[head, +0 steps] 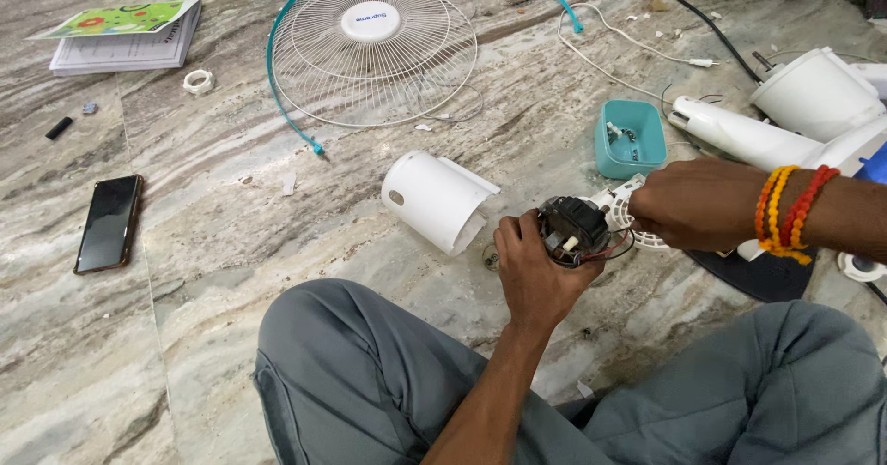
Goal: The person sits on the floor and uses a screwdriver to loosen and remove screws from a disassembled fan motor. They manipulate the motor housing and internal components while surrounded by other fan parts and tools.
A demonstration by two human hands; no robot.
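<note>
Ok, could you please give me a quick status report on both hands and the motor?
Left hand gripping fan motor from below. Right hand on its white mount. White cover lying just left, apart.

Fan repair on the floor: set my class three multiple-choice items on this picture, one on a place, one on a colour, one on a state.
1. Where does the phone lie?
A. On the marble floor, left of the person's knee
B. Inside the small tub
C. On the booklet

2. What colour is the small tub beside the fan parts?
A. Red
B. Teal
C. Black

3. How is the fan motor being handled?
A. It lies untouched on the floor
B. It is held in the left hand, with the right hand at its far side
C. It is mounted behind the fan guard

Answers: 1 A, the phone rests flat on the stone, screen dark. 2 B, the tub is teal. 3 B, the left fingers wrap round the motor.
</note>
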